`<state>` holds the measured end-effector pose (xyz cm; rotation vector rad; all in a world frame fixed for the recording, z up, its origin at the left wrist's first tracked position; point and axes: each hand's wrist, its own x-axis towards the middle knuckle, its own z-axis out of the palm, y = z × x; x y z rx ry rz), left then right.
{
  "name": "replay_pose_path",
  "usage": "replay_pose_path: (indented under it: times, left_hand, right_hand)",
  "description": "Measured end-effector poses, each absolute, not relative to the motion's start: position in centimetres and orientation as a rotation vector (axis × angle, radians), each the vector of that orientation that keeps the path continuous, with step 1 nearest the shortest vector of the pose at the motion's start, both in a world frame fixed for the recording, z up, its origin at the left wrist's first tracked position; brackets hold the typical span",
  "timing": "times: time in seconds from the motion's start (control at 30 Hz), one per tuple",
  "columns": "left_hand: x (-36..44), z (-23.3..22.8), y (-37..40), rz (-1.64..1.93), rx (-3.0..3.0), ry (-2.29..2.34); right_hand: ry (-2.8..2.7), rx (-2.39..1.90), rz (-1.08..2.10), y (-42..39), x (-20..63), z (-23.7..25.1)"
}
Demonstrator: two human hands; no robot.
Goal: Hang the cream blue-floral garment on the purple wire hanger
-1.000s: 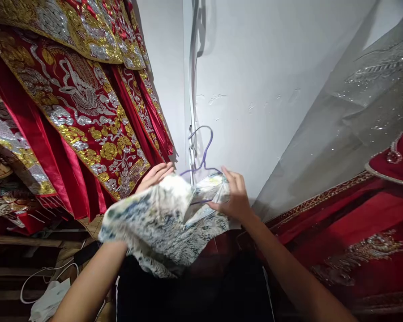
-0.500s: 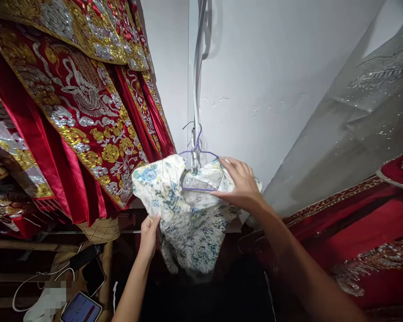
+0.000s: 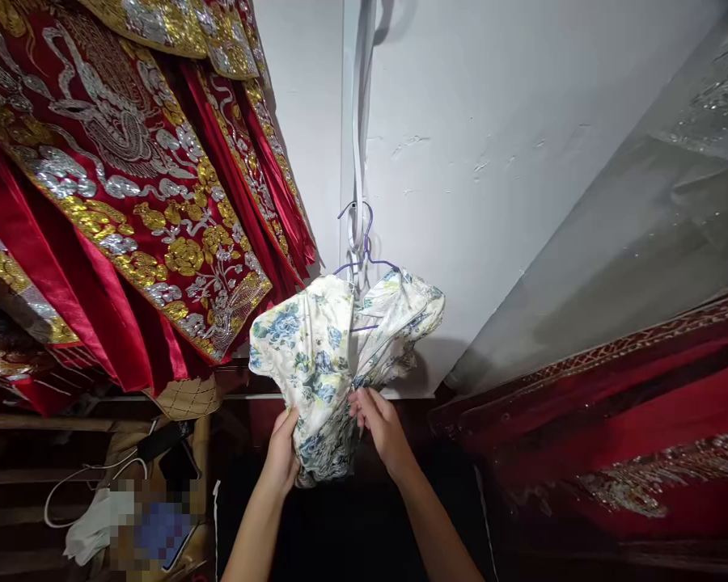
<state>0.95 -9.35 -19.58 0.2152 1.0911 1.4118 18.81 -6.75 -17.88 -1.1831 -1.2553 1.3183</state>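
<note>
A white floral dress (image 3: 315, 347) with blue and green print hangs on a purple wire hanger (image 3: 367, 242). The hanger's hook catches a white strap (image 3: 357, 162) against the wall. My left hand (image 3: 284, 453) grips the dress at its side, thumb on the front of the cloth and the other fingers behind it. At the front edge of the neckline, my right hand (image 3: 374, 422) pinches the cloth between thumb and fingers. The dress's lower part hangs bunched between my hands, its end dark and partly hidden.
Red garments with gold and silver embroidery (image 3: 158, 218) hang at the left. A plastic-covered garment (image 3: 692, 178) and red beaded cloth (image 3: 643, 453) are on the right. Lower left, a wooden chair (image 3: 197, 485) holds a phone, a white cable (image 3: 57, 501) and tissue-like white material (image 3: 97, 525).
My right hand has left the hanger and shoulder and come down to the dress's front edge. The right shoulder now sits over the hanger. My left hand still holds the side.
</note>
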Motion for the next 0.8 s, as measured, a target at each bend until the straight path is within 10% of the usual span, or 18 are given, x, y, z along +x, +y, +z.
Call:
replay_pose_path:
  times: [0.4,0.8]
  left_hand:
    - [4.4,-22.1,-9.6,1.927,0.962,1.548]
    - [8.4,-18.1,-7.3,1.267,1.7,1.209]
  right_hand:
    - [-1.212,-1.26,1.365,-6.7,20.6,-17.1]
    - [-1.339,-1.153,1.151,-0.8,23.8,-7.2]
